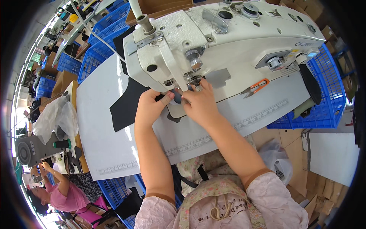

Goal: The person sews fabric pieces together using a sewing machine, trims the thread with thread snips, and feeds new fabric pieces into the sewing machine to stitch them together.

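Observation:
A white sewing machine (225, 65) stands across the table in front of me. Beneath its needle end, my left hand (150, 106) is closed, thumb and fingers pinching the edge of a dark piece of fabric (177, 97). From the other side my right hand (201, 101) closes on the same piece, its fingertips partly hidden by the presser-foot parts. Just left of my left hand, a larger black cut piece (127, 108) lies flat. A small dark tip (174, 118) shows between my wrists. Orange-handled thread snips (255, 88) rest on the machine bed to the right.
A printed ruler strip (190, 144) runs along the near side of the white tabletop (101, 141). Blue crates (324, 95) stand to the right, with more at the far left. A co-worker in pink (68, 194) sits at another machine (32, 150) on the left.

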The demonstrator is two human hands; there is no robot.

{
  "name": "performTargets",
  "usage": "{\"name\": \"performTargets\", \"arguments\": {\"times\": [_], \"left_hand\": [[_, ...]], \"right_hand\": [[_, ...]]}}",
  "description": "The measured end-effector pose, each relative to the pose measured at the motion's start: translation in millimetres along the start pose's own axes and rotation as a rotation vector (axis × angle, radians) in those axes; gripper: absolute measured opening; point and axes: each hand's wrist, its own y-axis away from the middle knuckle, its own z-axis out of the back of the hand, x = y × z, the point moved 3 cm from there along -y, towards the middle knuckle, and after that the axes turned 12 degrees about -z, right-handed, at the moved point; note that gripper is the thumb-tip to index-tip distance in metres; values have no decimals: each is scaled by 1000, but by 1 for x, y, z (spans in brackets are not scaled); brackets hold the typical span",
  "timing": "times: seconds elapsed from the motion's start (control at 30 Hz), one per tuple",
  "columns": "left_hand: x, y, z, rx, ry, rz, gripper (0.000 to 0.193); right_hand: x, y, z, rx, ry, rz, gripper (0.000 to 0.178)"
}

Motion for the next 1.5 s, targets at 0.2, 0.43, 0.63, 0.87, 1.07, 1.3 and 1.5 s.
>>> {"name": "performTargets", "arguments": {"times": [0.2, 0.43, 0.63, 0.87, 1.07, 1.3, 1.5], "left_hand": [[9, -3, -1, 102, -61, 8, 19], [11, -7, -9, 28, -82, -29, 20], [9, -16, -21, -124, -243, -82, 26], [30, -26, -29, -187, -453, -176, 23], [34, -31, -36, -266, -633, -265, 23], [54, -40, -22, -295, -651, -331, 25], [41, -33, -4, -254, -440, -255, 30]], "right_hand": [[0, -1, 2, -3, 35, 9, 26], [-5, 0, 2, -15, 71, 24, 24], [-5, 1, 4, 15, 128, 35, 22], [-4, 2, 3, 16, 140, 35, 20], [-7, 2, 4, 60, 146, 2, 23], [-4, 2, 5, 82, 108, 6, 22], [-11, 2, 4, 84, 34, -17, 20]]}}
